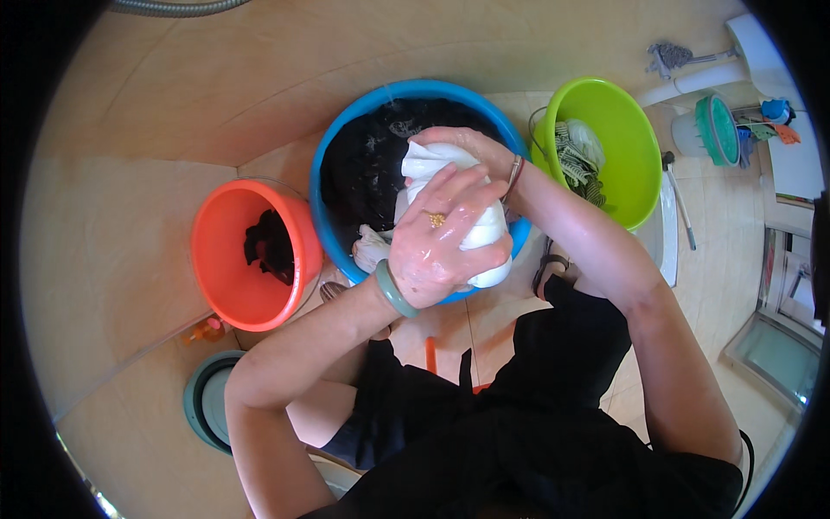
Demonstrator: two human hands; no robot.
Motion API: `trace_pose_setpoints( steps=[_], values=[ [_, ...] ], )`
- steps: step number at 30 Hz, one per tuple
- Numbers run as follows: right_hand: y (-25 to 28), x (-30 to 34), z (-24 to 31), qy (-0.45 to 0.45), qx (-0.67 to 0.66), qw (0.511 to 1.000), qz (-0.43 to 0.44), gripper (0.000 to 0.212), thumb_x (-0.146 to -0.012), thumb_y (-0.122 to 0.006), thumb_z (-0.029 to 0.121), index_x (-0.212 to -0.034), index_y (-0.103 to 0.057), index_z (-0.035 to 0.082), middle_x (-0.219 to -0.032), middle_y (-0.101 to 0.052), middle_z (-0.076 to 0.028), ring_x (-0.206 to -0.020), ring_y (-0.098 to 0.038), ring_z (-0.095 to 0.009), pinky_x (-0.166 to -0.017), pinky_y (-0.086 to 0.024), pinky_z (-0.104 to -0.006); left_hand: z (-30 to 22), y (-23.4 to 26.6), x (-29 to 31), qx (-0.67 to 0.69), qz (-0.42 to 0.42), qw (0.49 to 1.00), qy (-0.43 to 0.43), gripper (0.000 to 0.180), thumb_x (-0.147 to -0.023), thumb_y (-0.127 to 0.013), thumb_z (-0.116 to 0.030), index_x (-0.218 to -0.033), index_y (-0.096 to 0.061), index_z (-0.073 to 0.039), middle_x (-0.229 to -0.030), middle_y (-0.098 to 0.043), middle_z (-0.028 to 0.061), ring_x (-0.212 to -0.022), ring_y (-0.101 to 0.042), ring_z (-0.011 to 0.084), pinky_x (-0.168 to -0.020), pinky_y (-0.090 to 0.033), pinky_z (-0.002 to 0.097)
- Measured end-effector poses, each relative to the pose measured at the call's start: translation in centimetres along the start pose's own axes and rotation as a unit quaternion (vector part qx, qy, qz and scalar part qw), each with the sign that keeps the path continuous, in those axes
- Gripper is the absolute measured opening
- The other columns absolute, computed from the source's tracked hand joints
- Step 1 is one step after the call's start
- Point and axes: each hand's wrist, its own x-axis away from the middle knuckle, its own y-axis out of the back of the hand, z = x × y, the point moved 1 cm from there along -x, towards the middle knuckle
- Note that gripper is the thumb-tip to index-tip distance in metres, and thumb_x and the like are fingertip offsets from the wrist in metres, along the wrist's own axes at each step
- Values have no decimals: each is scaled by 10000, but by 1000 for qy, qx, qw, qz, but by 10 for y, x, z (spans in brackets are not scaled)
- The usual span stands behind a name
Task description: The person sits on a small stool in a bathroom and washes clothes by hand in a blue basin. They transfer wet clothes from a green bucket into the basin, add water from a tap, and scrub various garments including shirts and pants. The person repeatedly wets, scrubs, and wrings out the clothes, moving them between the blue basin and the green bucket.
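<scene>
My left hand [445, 238], with a green bangle at its wrist, is spread over the near side of a bunched white cloth [487, 229], its fingers curled onto it. From the far side my right hand [471, 145] wraps round the same wet cloth. Both hands hold it over the right part of a blue basin [339, 117]. Dark liquid or dark fabric with some foam fills the basin; I cannot tell which. A smaller pale cloth [372, 249] lies at the basin's near left side, partly hidden by my left hand.
Left of the basin stands an orange bucket [214, 251] holding a dark cloth [275, 246]. On the right, a lime green bucket [631, 160] contains striped cloth [575, 164]. A grey-green basin [199, 402] sits near my left elbow. A long-handled tool [681, 208] lies beyond the green bucket.
</scene>
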Motion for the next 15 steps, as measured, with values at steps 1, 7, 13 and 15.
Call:
trace_pose_setpoints(
  steps=[1,7,13,15],
  values=[
    [-3,0,3,-11,9,1000,-16,225,-907,-578,297,-910,-626,78,-840,-661,-47,-776,-638,-157,-714,-527,-314,-1,0,-1,-2,11,1000,-2,340,-489,-721,-175,-824,-668,-210,-1142,-593,143,-1079,-575,352,-939,-477,474],
    [-4,-2,1,19,126,990,-56,152,-846,-645,235,-870,-647,85,-776,-624,-9,-704,-611,-108,-635,-503,-258,-5,-13,4,-38,33,997,-65,288,-515,-685,-158,-795,-636,-203,-1100,-605,118,-1080,-582,318,-936,-499,439],
    [-14,-8,-3,30,275,959,-60,170,-807,-671,222,-775,-678,55,-758,-642,-18,-702,-581,-95,-646,-468,-251,-10,-24,21,-54,73,989,-114,267,-530,-653,-158,-792,-604,-178,-1044,-605,103,-1042,-592,288,-949,-490,420],
    [-13,-9,-8,28,309,949,-63,169,-798,-674,225,-771,-679,59,-735,-638,-17,-696,-578,-96,-645,-465,-251,-10,-31,26,-59,80,986,-135,240,-546,-639,-169,-782,-591,-167,-1019,-600,98,-1024,-591,282,-959,-482,412]
  ],
)
